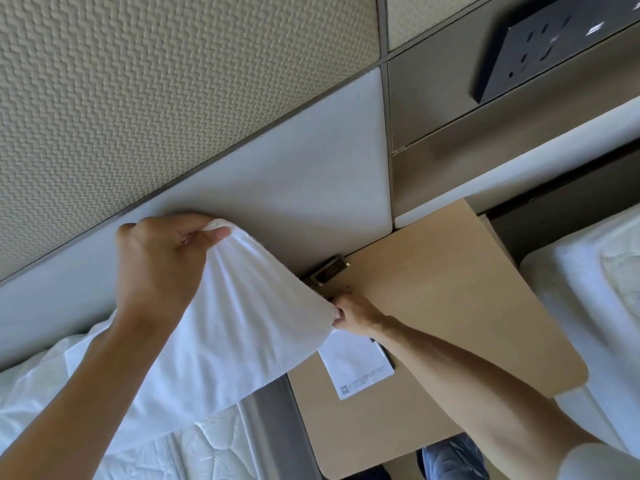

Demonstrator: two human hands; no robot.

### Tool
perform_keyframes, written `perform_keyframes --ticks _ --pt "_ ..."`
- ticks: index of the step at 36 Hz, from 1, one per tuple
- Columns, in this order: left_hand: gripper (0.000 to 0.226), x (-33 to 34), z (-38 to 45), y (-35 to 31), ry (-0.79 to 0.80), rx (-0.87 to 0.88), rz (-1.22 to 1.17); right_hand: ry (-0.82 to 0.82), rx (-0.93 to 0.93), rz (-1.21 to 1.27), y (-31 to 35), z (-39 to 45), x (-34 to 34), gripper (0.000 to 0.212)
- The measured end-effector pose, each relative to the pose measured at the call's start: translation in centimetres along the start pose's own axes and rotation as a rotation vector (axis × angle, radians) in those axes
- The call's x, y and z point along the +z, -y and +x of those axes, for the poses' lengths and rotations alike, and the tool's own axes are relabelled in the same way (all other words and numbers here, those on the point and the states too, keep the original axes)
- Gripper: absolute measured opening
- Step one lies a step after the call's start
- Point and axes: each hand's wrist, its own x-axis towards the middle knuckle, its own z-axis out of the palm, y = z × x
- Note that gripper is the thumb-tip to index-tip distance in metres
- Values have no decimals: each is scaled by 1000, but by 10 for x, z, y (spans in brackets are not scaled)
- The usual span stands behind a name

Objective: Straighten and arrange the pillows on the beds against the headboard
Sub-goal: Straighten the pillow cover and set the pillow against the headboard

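Even, soft daylight; wide-angle view tilted and slightly soft.

Light fell brightly on the white pillow [221, 327], nearly washing out its folds, and glinted on the dark socket panel [540, 46]. Shadows were faint beneath the forearms. Straight edges bowed toward the frame borders; the lower corners were blurred.

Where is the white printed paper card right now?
In the head view, the white printed paper card lies on the tan wooden nightstand between the two beds, just below the right hand, partly under the white fabric pillow.
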Motion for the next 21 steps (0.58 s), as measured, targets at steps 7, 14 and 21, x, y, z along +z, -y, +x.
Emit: perform_keyframes --ticks 7,14,21 --pt "32 0 1 -2 25 -35 -20 35 64 74 2 -4 4 35" --pt "26 5 1 -1 19 -60 -47 86 226 -16 2 -6 7 16" --pt "14 7 0 1 3 -169 -155 68 229 -101 16 -15 -3 31"
